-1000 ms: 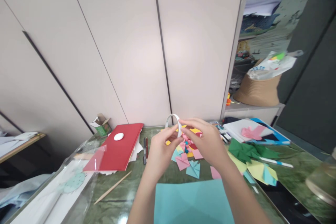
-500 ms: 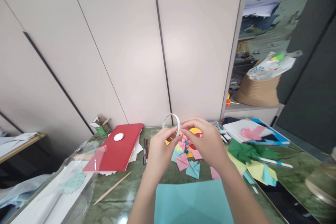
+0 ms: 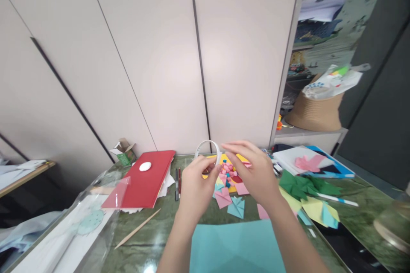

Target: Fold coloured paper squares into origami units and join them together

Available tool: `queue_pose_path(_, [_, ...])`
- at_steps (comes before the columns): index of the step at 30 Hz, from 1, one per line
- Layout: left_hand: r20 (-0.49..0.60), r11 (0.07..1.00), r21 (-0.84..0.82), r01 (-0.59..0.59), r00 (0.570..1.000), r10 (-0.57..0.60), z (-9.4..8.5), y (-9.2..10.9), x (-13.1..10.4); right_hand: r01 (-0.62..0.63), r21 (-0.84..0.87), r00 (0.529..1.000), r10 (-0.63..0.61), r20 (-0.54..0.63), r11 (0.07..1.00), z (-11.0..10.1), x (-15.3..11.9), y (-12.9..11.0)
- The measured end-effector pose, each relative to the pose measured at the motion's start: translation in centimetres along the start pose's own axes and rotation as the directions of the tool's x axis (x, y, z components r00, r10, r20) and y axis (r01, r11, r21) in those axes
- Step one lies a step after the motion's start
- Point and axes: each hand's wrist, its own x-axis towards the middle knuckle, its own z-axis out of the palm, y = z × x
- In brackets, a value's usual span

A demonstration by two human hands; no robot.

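Note:
My left hand (image 3: 199, 183) pinches a thin white ring, which looks like a roll of tape (image 3: 218, 153), holding it upright above the table. My right hand (image 3: 251, 170) is just right of the roll, fingers stretched out and apart from it, with nothing visible in them. Behind and below the hands lie small pink and blue pieces (image 3: 228, 170) on a yellow and red sheet. Folded pink paper (image 3: 223, 198) and folded blue paper (image 3: 236, 207) sit closer to me. A large turquoise sheet (image 3: 235, 245) lies between my forearms.
To the left are a red folder (image 3: 141, 183) with a white disc (image 3: 145, 166), a pointed wooden stick (image 3: 137, 228), pens (image 3: 178, 183) and a small green box (image 3: 124, 153). On the right are green paper (image 3: 297, 185), a white pen (image 3: 338, 199) and a glass jar (image 3: 392, 224).
My right hand has drawn away from the tape roll and its fingers have spread. The roll has tilted slightly left in my left hand.

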Motion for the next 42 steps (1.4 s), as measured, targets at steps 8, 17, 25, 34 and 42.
queue_pose_path(8, [-0.044,0.988,0.149,-0.040,0.998,0.047,0.1,0.0,-0.4,0.122,-0.207,0.992,-0.116,0.044,0.971,0.3,-0.3,0.4])
queue_pose_path(17, [-0.123,0.863,0.469,-0.188,0.954,0.274,0.4,0.5,-0.7,0.169,-0.190,0.974,-0.135,0.182,0.967,-0.6,-0.3,-0.2])
queue_pose_path(25, [-0.247,0.881,0.337,-0.331,0.872,0.422,0.2,0.1,-0.7,0.188,-0.194,0.980,-0.171,0.100,0.963,-0.3,-0.5,-0.7])
queue_pose_path(34, [-0.337,0.916,0.139,-0.377,0.851,0.402,0.5,-0.9,-0.5,0.164,-0.218,0.979,-0.185,-0.080,0.962,1.1,-0.9,-1.7])
queue_pose_path(42, [-0.384,0.880,0.085,-0.467,0.800,0.462,0.1,-1.0,-0.5,0.193,-0.232,0.937,-0.249,-0.246,0.953,1.7,-1.6,-3.5])
